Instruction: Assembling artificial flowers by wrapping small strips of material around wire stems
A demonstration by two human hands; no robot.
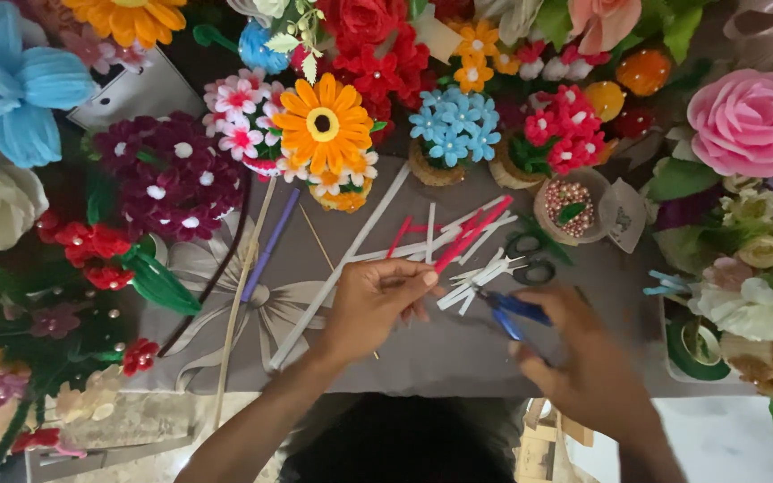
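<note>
My left hand (373,306) pinches the ends of a bunch of thin red and white strips (465,234) that fan out toward the upper right over the grey cloth (431,349). My right hand (583,362) grips a blue-handled tool (516,309) whose tip points at short white strip pieces (480,277) lying just right of my left fingers. Black-handled scissors (530,259) lie beyond the tool.
Handmade flowers ring the cloth: an orange daisy (324,123), a blue cluster (452,125), a pink rose (751,121), maroon blooms (167,174). Long sticks (243,286) and a purple stem (270,243) lie at left. A green tape roll (695,344) sits at right.
</note>
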